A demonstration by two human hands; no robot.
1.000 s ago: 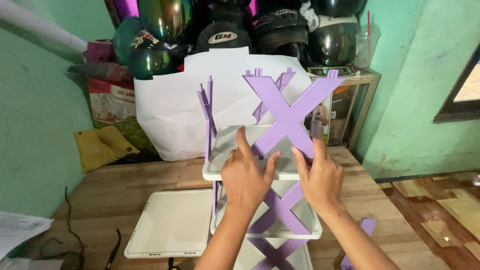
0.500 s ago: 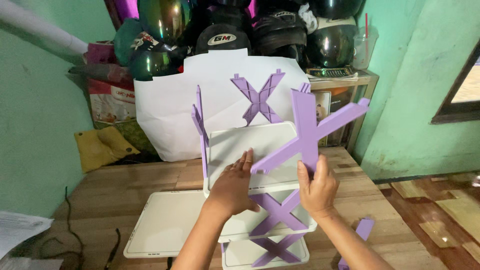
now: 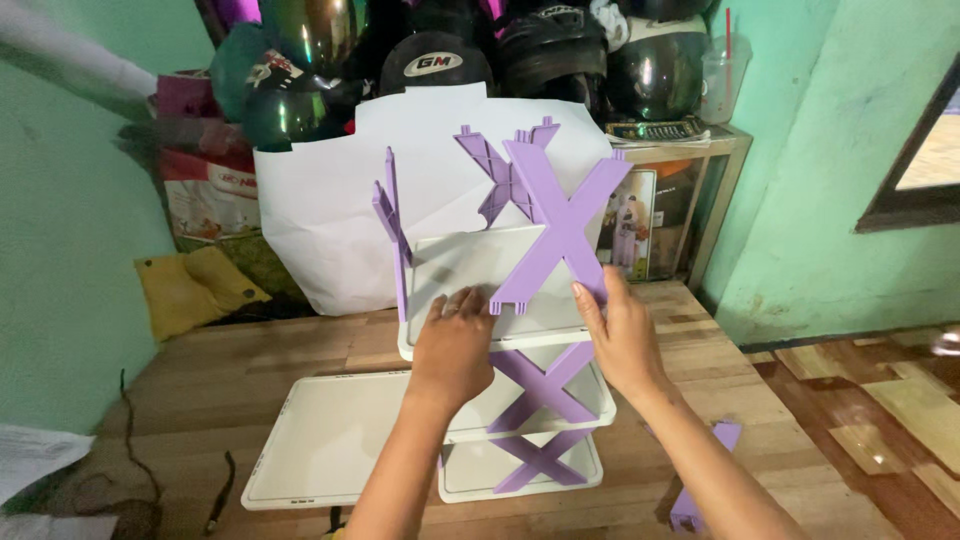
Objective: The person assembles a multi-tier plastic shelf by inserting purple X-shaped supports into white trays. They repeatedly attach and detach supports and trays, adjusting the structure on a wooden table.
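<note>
Purple X-shaped plastic brace (image 3: 562, 222): I see it standing upright at the near edge of the top white plastic shelf tray (image 3: 470, 265), at 12 o'clock from my hands, its feet on or just over the tray rim; I cannot tell if they are seated.
Change since half a second ago: the brace was leaning towards 2 o'clock; it now stands squarer and partly covers the rear purple X brace (image 3: 490, 170). The left hand has gone from the tray face to the near rim.
Right hand (image 3: 620, 335): closed on the brace's lower right leg, thumb in front, fingers behind.
Left hand (image 3: 452, 345): spread flat on the top tray's near rim, fingertips just beside the brace's lower left foot; it grips nothing.
Rack below: two more white trays joined by purple X braces (image 3: 540, 385), stacked at 6 o'clock under the top tray.
Left post: a purple upright (image 3: 395, 235) at the tray's 9 o'clock edge.
Open room: bare wooden tabletop (image 3: 215, 360) at 9 o'clock; a loose white tray (image 3: 330, 450) lies flat at 7 o'clock; a spare purple piece (image 3: 705, 480) at 4 o'clock near the table's right edge.
Crowded side: white paper sheet (image 3: 330, 220) and helmets (image 3: 435, 62) close behind at 12 o'clock.
</note>
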